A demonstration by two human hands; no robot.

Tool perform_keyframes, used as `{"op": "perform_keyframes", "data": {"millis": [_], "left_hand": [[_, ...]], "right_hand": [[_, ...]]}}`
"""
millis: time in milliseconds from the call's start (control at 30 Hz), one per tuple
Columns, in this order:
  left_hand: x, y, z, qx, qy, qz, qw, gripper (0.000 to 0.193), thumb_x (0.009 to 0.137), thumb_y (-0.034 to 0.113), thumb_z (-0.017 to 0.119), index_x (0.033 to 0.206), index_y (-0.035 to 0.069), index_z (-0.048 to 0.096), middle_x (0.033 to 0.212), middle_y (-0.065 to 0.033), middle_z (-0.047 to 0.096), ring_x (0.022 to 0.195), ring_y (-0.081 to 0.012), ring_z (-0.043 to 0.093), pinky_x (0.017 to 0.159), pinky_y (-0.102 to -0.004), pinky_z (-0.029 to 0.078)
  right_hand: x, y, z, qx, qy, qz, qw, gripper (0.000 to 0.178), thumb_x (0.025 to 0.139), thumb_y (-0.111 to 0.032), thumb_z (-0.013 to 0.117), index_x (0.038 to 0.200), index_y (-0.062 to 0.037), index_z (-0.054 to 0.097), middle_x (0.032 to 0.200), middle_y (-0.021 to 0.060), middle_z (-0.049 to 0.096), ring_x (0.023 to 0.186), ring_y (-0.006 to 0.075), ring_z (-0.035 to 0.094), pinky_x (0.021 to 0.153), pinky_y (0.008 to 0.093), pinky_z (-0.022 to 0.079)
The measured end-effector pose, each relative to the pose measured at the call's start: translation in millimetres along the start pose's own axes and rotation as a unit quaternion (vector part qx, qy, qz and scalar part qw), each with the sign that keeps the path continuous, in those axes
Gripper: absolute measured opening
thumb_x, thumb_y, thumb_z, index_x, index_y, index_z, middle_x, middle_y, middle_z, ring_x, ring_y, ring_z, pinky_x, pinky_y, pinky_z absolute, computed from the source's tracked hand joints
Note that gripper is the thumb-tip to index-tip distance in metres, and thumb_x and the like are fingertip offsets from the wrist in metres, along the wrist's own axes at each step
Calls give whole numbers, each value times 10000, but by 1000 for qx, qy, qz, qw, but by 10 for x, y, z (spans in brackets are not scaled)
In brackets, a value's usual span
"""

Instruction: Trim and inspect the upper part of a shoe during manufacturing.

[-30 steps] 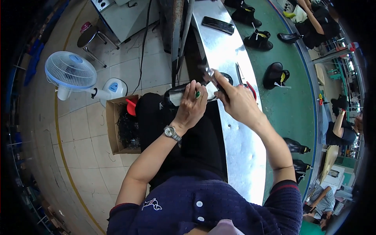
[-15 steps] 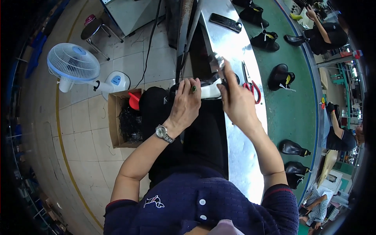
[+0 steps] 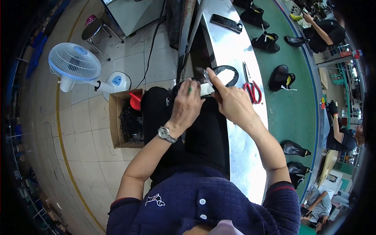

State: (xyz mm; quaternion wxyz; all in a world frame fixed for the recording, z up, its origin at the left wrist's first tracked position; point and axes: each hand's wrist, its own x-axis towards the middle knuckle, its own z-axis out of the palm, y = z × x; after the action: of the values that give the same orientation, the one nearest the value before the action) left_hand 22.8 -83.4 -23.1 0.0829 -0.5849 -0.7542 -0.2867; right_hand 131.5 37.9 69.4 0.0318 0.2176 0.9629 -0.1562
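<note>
A black shoe with a white underside [image 3: 225, 77] lies across my lap and the edge of the metal bench, its sole side up. My left hand [image 3: 187, 102] presses down on its near-left end, fingers bent around it. My right hand [image 3: 237, 102] is closed on a hammer [image 3: 205, 75], index finger stretched along it. The metal head is blurred by motion and sits just over the shoe beside my left fingers. Much of the hammer's handle is hidden by my right hand. Right of the shoe, red-handled scissors [image 3: 253, 92] rest on the bench.
The metal bench [image 3: 244, 156] runs along my right side, with a phone [image 3: 226, 23] at its far end. Beyond it, a green conveyor [image 3: 274, 117] carries several black shoes. A cardboard box [image 3: 116, 129] stands left of my legs, near a fan [image 3: 74, 62] and a stool [image 3: 94, 30].
My right hand has brought the hammer down and to the left from a raised position. More of the shoe's rounded end now shows. My left hand stays on the shoe, nearly in place.
</note>
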Motion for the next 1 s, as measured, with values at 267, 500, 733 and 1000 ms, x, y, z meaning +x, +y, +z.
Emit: {"op": "perform_keyframes", "data": {"millis": [267, 500, 733, 1000], "left_hand": [[19, -91, -287, 21, -71, -60, 995, 629, 694, 54, 755, 1253, -79, 499, 1233, -245, 528, 1147, -385, 522, 956, -403, 469], [-15, -123, -273, -1, -31, -37, 999, 658, 692, 51, 764, 1262, -72, 459, 1209, -253, 553, 1176, -389, 523, 953, -415, 477], [-30, -168, -309, -66, -27, -67, 995, 606, 669, 23, 785, 1179, -18, 460, 1212, -234, 567, 1174, -363, 536, 951, -405, 475], [-40, -462, -458, -193, -102, -31, 975, 773, 681, 50, 784, 1344, 24, 388, 1371, -198, 464, 1265, -367, 458, 1018, -403, 428]], "right_hand": [[52, -20, 251, 2, 37, 4, 999, 714, 900, -142, 553, 1500, -186, 168, 587, 190, 606, 548, 396, 615, 524, 489, 486], [30, -156, 306, 41, 50, 35, 997, 718, 872, -113, 574, 1486, -134, 203, 595, 201, 609, 562, 396, 622, 522, 495, 478], [53, -348, 190, 144, 89, 49, 984, 681, 875, -129, 573, 1468, -100, 238, 614, 220, 611, 576, 416, 613, 558, 514, 477], [-31, 134, -2, 47, 118, 12, 992, 593, 881, -119, 579, 1422, -93, 337, 769, 230, 643, 680, 412, 635, 616, 505, 479]]}}
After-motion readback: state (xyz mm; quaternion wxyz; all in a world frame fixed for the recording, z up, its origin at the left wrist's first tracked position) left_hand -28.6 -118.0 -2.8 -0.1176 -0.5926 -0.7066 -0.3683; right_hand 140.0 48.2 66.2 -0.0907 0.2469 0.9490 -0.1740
